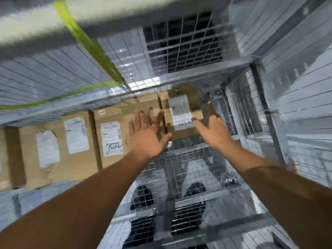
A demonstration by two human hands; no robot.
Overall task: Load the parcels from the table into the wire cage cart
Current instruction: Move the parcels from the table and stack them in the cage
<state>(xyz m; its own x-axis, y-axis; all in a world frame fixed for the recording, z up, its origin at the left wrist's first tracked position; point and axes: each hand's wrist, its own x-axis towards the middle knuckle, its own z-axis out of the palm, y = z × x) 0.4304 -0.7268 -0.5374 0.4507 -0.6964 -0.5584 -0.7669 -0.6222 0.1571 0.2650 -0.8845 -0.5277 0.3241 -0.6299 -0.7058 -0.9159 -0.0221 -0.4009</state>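
Down inside the wire cage cart (188,169) several parcels (79,141) already lie in a row, our left hand (145,135) and right hand (214,131) spread empty over the end parcel (181,97), though we cannot see what remains on the table.

The leftmost parcel (8,159) runs off the left edge; the labels' (111,139) print is blurred.

Single head view, looking steeply down into wire cage cart (179,169), close over hands.
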